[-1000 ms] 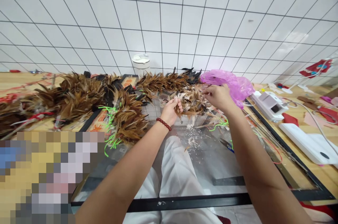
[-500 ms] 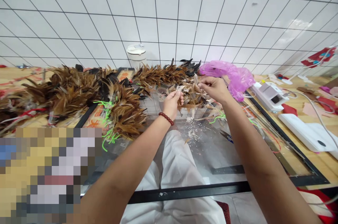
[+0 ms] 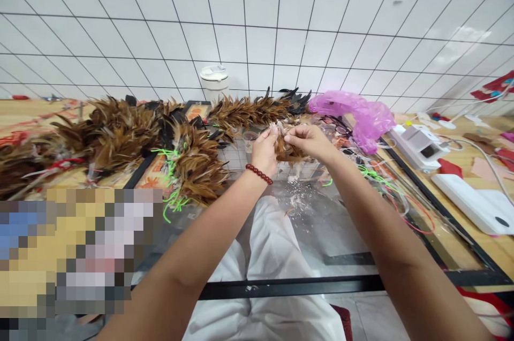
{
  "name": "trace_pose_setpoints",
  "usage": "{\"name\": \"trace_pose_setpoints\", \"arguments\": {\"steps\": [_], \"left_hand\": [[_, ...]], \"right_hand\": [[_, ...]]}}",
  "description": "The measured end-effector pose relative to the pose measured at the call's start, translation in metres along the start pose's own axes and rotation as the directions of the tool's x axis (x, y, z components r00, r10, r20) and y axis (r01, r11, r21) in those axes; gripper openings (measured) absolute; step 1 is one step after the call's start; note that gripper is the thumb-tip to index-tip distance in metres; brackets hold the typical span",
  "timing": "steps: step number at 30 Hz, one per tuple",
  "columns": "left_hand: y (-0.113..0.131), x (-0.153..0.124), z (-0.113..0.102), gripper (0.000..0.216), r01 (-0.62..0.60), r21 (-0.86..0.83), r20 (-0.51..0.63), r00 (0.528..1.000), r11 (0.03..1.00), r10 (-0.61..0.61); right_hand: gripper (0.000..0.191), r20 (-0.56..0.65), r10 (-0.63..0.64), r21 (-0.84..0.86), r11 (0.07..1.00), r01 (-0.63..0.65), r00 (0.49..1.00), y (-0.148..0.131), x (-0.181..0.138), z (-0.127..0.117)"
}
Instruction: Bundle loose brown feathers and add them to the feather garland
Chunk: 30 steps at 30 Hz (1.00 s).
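Note:
My left hand (image 3: pixel 265 151), with a dark red bead bracelet (image 3: pixel 259 174) at the wrist, is closed in a pinch on pale-based feathers. Close beside it on the right, my right hand (image 3: pixel 308 141) is also pinched, its fingertips at a feather among them. Brown feathers (image 3: pixel 289 151) show between and below the two hands; which of these are held and which lie behind is hard to tell. Whitish scraps (image 3: pixel 297 195) are scattered on the glass tabletop (image 3: pixel 337 231) below. A clear cup (image 3: pixel 249 138) stands just left of my left hand.
Brown feather garlands (image 3: pixel 201 167) with green ties lie left and behind (image 3: pixel 249 111). A lidded white cup (image 3: pixel 214 83) stands by the tiled wall. Right are a pink plastic bag (image 3: pixel 353 113), cords, a white power strip (image 3: pixel 420 147) and a white device (image 3: pixel 474 203).
My right hand has moved left and come close to my left hand, bringing its pinched fingers to the feathers there. The view has shifted slightly.

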<state>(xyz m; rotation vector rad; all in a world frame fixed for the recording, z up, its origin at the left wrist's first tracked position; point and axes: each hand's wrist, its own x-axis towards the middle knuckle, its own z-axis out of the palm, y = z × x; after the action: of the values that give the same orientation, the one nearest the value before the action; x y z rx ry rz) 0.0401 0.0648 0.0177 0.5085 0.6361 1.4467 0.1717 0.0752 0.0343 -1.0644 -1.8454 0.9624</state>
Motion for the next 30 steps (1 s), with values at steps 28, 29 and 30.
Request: {"name": "trace_pose_setpoints", "arguments": {"steps": [28, 29, 30], "left_hand": [[-0.001, -0.005, -0.007, 0.012, 0.275, 0.221, 0.224, 0.92, 0.936, -0.323], [-0.001, -0.005, -0.007, 0.012, 0.28, 0.172, 0.194, 0.931, 0.945, -0.311], [-0.001, -0.004, -0.007, 0.014, 0.271, 0.124, 0.158, 0.944, 0.955, -0.289]], "right_hand": [[0.014, -0.211, -0.089, -0.271, 0.962, 0.029, 0.973, -0.001, -0.003, -0.032], [0.012, -0.272, -0.114, -0.386, 0.922, 0.0, 0.956, 0.003, -0.003, -0.037], [0.011, -0.309, -0.138, -0.489, 0.871, -0.033, 0.941, 0.007, -0.003, -0.043]]}}
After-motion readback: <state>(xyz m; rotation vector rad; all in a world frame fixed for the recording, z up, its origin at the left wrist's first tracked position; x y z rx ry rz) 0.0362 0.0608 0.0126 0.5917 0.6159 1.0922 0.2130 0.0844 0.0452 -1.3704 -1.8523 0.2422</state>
